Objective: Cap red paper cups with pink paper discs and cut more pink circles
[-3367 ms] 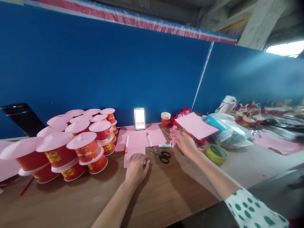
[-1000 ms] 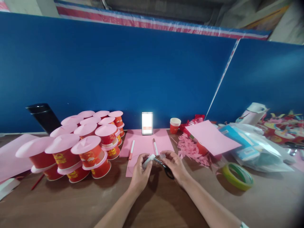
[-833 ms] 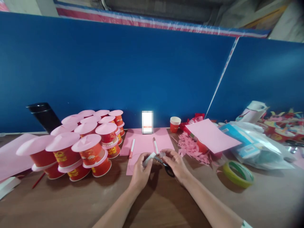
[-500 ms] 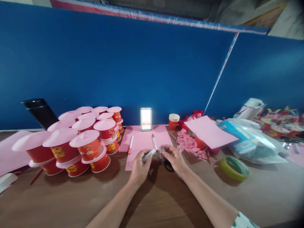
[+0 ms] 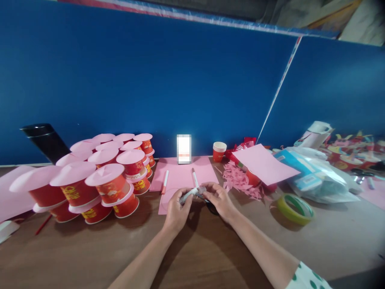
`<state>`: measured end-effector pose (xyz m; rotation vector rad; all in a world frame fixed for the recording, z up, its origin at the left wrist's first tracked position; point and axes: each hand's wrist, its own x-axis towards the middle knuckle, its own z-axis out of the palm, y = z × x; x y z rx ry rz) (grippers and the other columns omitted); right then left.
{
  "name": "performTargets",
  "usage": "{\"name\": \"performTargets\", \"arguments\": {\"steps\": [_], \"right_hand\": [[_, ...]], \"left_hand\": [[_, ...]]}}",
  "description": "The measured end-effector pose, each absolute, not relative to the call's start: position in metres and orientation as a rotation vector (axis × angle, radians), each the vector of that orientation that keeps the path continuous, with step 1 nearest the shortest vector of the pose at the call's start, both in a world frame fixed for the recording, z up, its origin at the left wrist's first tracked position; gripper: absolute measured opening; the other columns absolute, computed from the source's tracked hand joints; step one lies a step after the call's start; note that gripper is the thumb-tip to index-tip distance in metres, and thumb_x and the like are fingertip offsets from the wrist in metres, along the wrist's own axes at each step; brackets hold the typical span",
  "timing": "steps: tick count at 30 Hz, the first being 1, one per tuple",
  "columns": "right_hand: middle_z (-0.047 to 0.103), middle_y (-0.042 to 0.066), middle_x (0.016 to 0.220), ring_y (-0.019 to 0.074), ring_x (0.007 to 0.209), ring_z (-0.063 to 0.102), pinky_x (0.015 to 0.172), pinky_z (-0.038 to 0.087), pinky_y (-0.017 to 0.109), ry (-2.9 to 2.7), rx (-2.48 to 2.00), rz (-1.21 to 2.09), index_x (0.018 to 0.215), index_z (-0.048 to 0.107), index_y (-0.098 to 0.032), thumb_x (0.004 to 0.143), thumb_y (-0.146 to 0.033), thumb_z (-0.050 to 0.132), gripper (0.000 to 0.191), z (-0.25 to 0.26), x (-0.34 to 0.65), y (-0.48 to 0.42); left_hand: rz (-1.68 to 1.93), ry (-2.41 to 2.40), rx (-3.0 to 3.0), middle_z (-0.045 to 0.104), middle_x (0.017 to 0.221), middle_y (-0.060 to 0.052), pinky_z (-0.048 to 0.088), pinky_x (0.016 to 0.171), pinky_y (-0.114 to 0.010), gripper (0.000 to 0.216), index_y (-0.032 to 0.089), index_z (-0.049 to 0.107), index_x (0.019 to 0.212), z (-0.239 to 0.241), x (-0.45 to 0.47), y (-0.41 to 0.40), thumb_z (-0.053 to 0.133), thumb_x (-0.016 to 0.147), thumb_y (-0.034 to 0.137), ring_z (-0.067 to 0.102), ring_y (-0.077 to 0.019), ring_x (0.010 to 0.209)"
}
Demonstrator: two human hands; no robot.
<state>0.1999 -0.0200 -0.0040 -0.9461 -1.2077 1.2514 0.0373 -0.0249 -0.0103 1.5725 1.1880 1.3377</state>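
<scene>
My left hand (image 5: 177,208) is closed around a white tube (image 5: 189,195), which looks like a glue stick, tilted up to the right. My right hand (image 5: 221,204) pinches a small translucent cap (image 5: 201,189) against the tube's upper end. Whether the cap is seated cannot be made out. Black-handled scissors (image 5: 211,207) lie beneath my right fingers, mostly hidden. Just beyond my hands, pink paper sheets (image 5: 177,176) lie flat, one with a drawn circle. An orange-and-white marker (image 5: 165,182) and a second marker (image 5: 195,178) rest on them.
Stacked red paper cups (image 5: 111,188) with pink paper discs crowd the left, before a black bottle (image 5: 45,140). A phone (image 5: 184,149) stands at the back. Rightward are nested cups (image 5: 219,152), pink scraps (image 5: 239,179), yellow tape (image 5: 294,209) and a plastic bag (image 5: 321,180).
My right hand has brought the cap to the end of the white tube; half a second ago there was a gap between them. The view has shifted slightly.
</scene>
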Motion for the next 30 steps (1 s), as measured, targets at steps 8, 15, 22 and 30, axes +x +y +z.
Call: {"name": "performTargets", "arguments": {"steps": [8,15,22,30], "right_hand": [[0.066,0.001,0.088,0.0144,0.078,0.061,0.076,0.049,0.028,-1.218,-0.949,1.233,0.094,0.062,-0.019,0.069,-0.034,0.071,0.030,-0.0028,0.1997,-0.0211],[0.065,0.001,0.087,0.0149,0.080,0.061,0.078,0.048,0.029,-1.242,-0.946,1.217,0.094,0.062,-0.019,0.069,-0.034,0.070,0.030,-0.0019,0.2000,-0.0212],[0.065,0.001,0.087,0.0144,0.081,0.060,0.078,0.047,0.028,-1.272,-0.942,1.191,0.093,0.062,-0.019,0.070,-0.032,0.070,0.028,-0.0044,0.2003,-0.0199],[0.065,0.003,0.089,0.0162,0.083,0.060,0.078,0.047,0.030,-1.408,-0.957,1.112,0.095,0.062,-0.019,0.073,-0.033,0.067,0.026,-0.0047,0.2017,-0.0198]], "left_hand": [[1.307,1.195,1.579,0.065,0.086,-0.005,0.047,0.070,-0.025,0.025,0.016,0.060,0.096,-0.0121,0.0370,-0.0257,0.054,0.080,0.033,0.060,-0.0157,0.079],[1.321,1.169,1.637,0.066,0.092,-0.006,0.047,0.075,-0.028,0.024,0.016,0.061,0.097,-0.0118,0.0373,-0.0262,0.053,0.081,0.033,0.061,-0.0171,0.083],[1.319,1.171,1.665,0.066,0.092,-0.006,0.047,0.076,-0.029,0.023,0.016,0.061,0.096,-0.0121,0.0374,-0.0269,0.052,0.081,0.032,0.060,-0.0174,0.085],[1.319,1.171,1.711,0.065,0.091,-0.006,0.046,0.076,-0.029,0.021,0.017,0.060,0.095,-0.0115,0.0373,-0.0266,0.052,0.082,0.031,0.060,-0.0175,0.085]]}}
